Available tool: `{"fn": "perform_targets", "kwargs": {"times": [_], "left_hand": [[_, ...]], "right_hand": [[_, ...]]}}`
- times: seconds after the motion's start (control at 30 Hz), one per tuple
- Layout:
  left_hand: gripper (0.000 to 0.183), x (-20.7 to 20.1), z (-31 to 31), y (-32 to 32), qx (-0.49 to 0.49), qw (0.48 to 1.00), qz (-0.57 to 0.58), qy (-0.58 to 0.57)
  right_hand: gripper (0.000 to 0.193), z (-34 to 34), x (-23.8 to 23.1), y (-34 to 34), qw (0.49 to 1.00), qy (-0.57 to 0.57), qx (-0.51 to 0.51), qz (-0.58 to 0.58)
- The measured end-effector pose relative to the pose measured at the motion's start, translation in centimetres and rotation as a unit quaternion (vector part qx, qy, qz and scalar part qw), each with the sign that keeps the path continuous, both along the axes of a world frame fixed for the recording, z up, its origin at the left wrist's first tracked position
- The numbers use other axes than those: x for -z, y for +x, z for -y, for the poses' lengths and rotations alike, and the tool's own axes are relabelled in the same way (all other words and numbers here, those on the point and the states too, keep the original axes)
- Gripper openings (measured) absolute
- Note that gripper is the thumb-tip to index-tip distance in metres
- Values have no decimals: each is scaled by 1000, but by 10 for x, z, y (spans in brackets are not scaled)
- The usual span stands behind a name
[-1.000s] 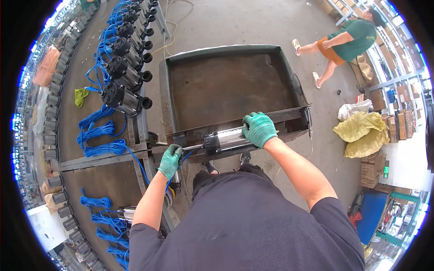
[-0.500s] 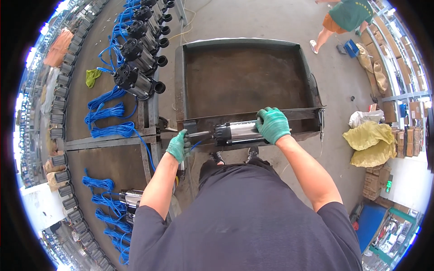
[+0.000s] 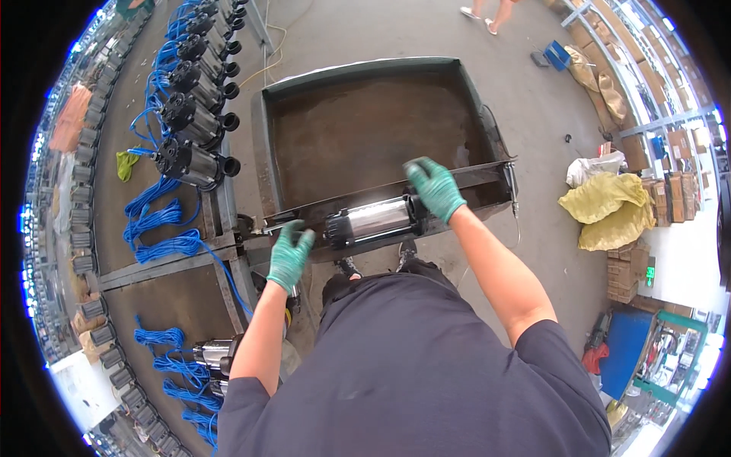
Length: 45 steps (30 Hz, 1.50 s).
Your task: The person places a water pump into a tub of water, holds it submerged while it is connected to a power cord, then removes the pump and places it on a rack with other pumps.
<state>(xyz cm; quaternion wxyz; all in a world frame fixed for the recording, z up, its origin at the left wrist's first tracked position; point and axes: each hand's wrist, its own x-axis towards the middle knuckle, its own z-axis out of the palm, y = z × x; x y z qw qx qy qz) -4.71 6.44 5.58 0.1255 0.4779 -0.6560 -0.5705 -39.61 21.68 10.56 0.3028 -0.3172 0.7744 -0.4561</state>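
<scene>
A silver cylindrical pump (image 3: pixel 378 221) with black ends lies on its side on the near ledge of a metal tank (image 3: pixel 266 164). My left hand (image 3: pixel 289 257), in a green glove, is just left of the pump's black end. Its thumb and fingers are apart, with nothing seen between them. Above the pump's right end is my right hand (image 3: pixel 436 190), also in a green glove. Its fingers are stretched out, slightly blurred, and grip nothing. A thin metal rod (image 3: pixel 276 226) shows beyond my left fingertips.
On the left bench stand several upright pumps (image 3: pixel 186 164) in a row, beside coils of blue cable (image 3: pixel 169 247). More pumps (image 3: pixel 215 354) lie nearer me. At right are yellow sacks (image 3: pixel 609 206), a blue bin (image 3: pixel 557 55) and shelves. A person's legs (image 3: pixel 499 15) show at the top.
My left hand has let go of the grey metal piece at the pump's left end. My right hand has come off the pump's body. The view has shifted, and the other person is farther off.
</scene>
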Motion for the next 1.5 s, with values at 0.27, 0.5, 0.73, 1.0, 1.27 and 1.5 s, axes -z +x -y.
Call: {"fn": "perform_targets", "kwargs": {"times": [0.27,0.5,0.73,1.0,1.27,1.5], "left_hand": [[65,-43,-51,-50,165,937,169,-259],[72,-39,-54,-59,170,915,223,-289],[74,-36,-53,-59,173,915,244,-270],[73,-39,-55,-59,180,908,249,-284],[70,-44,-56,-62,173,915,239,-274],[70,-41,-56,-63,172,915,245,-269]], "right_hand": [[47,-75,-8,-83,860,389,-319,-82],[42,-75,-1,-84,875,378,-277,122],[31,-103,42,-66,866,238,-302,-319],[66,-81,15,-76,899,350,-172,201],[26,-100,38,-80,929,221,-209,210],[18,-91,43,-66,828,260,-337,-366]]}}
